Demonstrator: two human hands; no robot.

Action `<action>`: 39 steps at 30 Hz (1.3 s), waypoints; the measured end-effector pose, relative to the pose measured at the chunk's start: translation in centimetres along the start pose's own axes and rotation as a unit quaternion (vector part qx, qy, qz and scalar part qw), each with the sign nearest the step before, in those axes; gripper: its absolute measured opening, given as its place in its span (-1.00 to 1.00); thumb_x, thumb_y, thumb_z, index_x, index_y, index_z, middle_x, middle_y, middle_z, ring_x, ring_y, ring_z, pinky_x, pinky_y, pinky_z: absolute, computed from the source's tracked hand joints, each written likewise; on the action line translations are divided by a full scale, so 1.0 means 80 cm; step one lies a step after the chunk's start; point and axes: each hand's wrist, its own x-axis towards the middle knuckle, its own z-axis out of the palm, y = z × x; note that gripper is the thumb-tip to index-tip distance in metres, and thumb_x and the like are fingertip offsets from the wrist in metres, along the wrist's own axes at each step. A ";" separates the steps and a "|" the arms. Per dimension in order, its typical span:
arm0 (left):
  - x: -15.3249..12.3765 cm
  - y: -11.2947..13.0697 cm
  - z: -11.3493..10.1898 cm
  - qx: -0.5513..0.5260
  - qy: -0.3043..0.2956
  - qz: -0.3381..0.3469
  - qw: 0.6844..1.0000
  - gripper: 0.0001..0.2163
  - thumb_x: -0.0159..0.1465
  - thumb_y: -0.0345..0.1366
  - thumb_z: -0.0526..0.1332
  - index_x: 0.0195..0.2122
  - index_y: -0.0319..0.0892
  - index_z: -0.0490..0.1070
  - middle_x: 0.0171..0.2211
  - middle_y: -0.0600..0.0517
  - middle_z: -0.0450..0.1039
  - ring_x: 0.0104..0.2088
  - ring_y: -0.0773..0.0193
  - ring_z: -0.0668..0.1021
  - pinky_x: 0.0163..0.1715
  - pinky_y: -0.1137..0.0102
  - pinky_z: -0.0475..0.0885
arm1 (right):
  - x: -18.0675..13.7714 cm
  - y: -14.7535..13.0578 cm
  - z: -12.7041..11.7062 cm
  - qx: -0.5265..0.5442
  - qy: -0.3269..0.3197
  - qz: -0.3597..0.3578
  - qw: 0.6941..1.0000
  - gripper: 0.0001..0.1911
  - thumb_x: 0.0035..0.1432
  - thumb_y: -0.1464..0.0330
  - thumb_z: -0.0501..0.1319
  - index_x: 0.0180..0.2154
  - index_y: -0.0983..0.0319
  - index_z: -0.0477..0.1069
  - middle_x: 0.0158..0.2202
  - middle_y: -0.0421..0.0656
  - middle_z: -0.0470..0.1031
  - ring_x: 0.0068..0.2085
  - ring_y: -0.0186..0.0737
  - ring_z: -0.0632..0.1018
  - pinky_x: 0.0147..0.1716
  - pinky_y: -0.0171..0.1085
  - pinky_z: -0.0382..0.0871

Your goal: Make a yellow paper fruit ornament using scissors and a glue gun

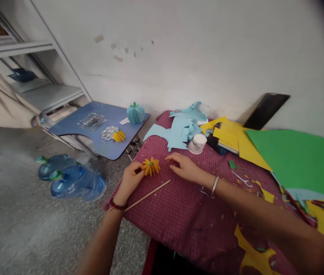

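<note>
- Left hand (130,178): fingers closed on the yellow fan-folded paper ball (150,166), steadying it upright on the red checked worktop (184,214).
- Thin wooden stick (147,195): lies loose near the ball, within reach.
- Right hand (183,166): fingers loosely curled, empty, resting just beside the ball.
- No legible writing.

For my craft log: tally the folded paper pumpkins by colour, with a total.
Yellow folded paper pumpkins: 2, one in the left hand, one on the blue desk.
Light blue folded paper pumpkin: 1, on the blue desk.
Total: 3
</note>
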 end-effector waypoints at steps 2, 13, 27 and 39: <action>0.002 -0.003 0.000 0.013 0.010 0.006 1.000 -0.93 0.06 -0.33 0.26 -0.52 -0.18 0.45 -0.53 0.11 0.42 -0.44 0.31 0.42 -0.36 0.40 0.30 | -0.011 -0.007 -0.001 -0.002 0.007 0.000 1.000 -0.66 0.10 0.60 0.14 -0.08 0.26 0.43 -0.18 -0.07 0.49 -0.22 -0.21 0.51 -0.19 -0.20 0.42; 0.005 -0.013 0.001 0.058 0.005 -0.010 0.998 -0.70 0.32 -0.18 0.21 0.02 -0.22 0.39 -0.03 -0.08 0.44 -0.13 0.15 0.55 -0.16 0.17 0.52 | -0.061 -0.039 0.008 0.018 0.034 -0.005 0.999 -0.72 0.08 0.62 0.16 -0.17 0.30 0.48 -0.24 -0.07 0.52 -0.27 -0.23 0.53 -0.23 -0.23 0.41; -0.032 0.124 0.027 -0.233 -0.037 -0.073 0.969 -0.73 -0.10 -0.30 0.47 -0.38 -0.24 0.52 -0.48 0.08 0.49 -0.50 0.41 0.42 -0.47 0.50 0.34 | -0.093 -0.115 -0.050 0.103 0.166 -0.041 0.980 -0.79 0.16 0.52 0.20 -0.17 0.22 0.50 -0.27 -0.16 0.54 -0.26 -0.27 0.52 -0.23 -0.27 0.39; -0.067 0.207 0.087 -0.490 -0.116 -0.191 0.842 -0.79 0.05 -0.56 0.30 -0.29 -0.24 0.41 -0.43 0.07 0.39 -0.57 0.53 0.35 -0.68 0.71 0.23 | -0.135 -0.126 -0.102 0.152 0.242 -0.011 0.958 -0.84 0.13 0.52 0.20 -0.26 0.25 0.52 -0.29 -0.16 0.58 -0.25 -0.26 0.54 -0.24 -0.28 0.39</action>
